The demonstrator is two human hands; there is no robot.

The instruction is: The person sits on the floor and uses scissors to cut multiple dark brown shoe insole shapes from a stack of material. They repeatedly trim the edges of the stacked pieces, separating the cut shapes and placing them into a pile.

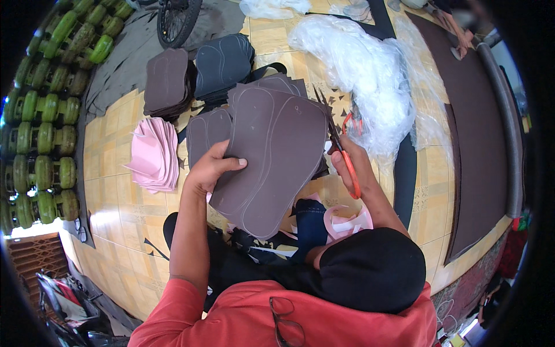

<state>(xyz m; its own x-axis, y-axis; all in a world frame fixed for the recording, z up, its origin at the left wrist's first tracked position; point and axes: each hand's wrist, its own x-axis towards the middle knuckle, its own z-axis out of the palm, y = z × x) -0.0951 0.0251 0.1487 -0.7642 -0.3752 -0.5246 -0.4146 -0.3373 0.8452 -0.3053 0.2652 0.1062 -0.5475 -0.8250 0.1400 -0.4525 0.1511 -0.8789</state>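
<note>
My left hand [215, 169] grips the left edge of a dark brown sheet [277, 150] with its thumb on top. Pale curved outlines, shaped like shoe soles, are drawn on the sheet. My right hand [354, 165] is closed round a pair of scissors [335, 130] with orange-red handles. Their dark blades point away from me along the sheet's right edge; whether they touch it I cannot tell. Under and behind the held sheet lie more brown sheets [207, 132] with similar outlines.
A brown stack [166, 81], a dark grey stack [224, 65] and a pink stack [155, 153] lie on the tiled floor. Crumpled clear plastic [364, 75] lies at the far right, beside a dark roll [502, 127]. Green cylinders [43, 110] line the left. Another person's hand [464, 41] shows far right.
</note>
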